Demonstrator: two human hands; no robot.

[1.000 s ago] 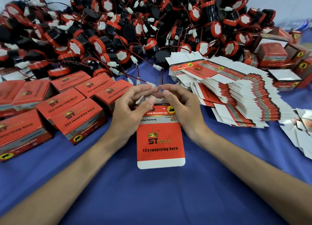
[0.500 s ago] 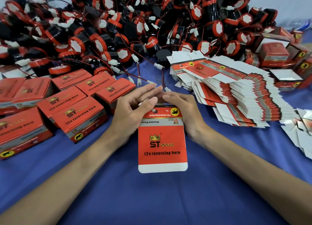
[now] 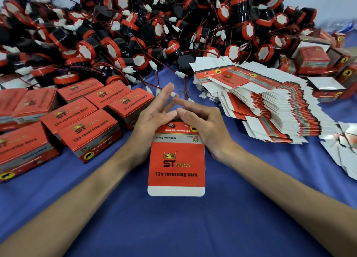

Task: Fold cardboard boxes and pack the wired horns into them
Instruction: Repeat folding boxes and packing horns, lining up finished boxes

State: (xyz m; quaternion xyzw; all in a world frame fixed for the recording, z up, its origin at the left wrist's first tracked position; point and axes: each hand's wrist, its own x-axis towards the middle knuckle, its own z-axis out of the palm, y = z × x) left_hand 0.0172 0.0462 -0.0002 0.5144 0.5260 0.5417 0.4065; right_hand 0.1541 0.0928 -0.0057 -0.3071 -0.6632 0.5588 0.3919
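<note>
On the blue counter [image 3: 173,227], a part-folded cardboard box [image 3: 176,160] lay at the centre: red, with a white near flap, a gold crown, "ST GOLD" and "12v reversing horn" in print. Both hands met at its far end. The left hand [image 3: 152,119] had straight, spread fingers and its thumb pressed on the edge, while the right hand [image 3: 204,125] curled round the far right corner. To the left sat finished boxes [image 3: 87,127], to the right a stack of flat blanks [image 3: 280,110], and behind, heaped wired horns [image 3: 154,25], black with red rims.

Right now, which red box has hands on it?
The box at centre, between the left hand and right hand, its lid flap flat on the blue cloth toward the person. The folded boxes at left sit untouched.
</note>
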